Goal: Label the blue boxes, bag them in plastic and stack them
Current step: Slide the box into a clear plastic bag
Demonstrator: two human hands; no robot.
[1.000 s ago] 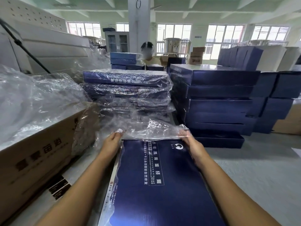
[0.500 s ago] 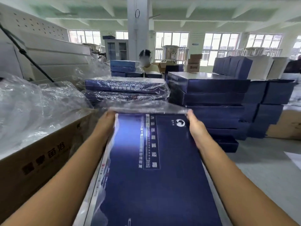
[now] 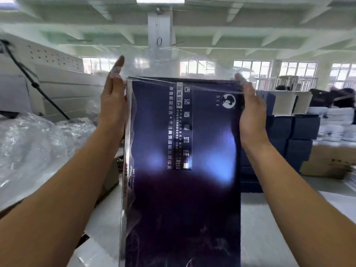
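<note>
Under factory beams, our left hand (image 3: 112,105) and right hand (image 3: 251,114), palms flat, clamped the bagged box (image 3: 185,151) upright between them.

Two bare hands are in view, the left hand (image 3: 112,99) at about ten o'clock and the right hand (image 3: 251,110) at about two o'clock, with one large dark blue box (image 3: 185,170) upright between them and one clear plastic bag (image 3: 154,60) rising from its top toward twelve o'clock. At three o'clock sits one stack of blue boxes (image 3: 294,132), too overlapped and blurred to count singly, with one brown carton (image 3: 327,166) beside it. One heap of loose clear plastic (image 3: 38,143) lies at nine o'clock, and one white pillar (image 3: 159,29) stands at twelve o'clock.
</note>
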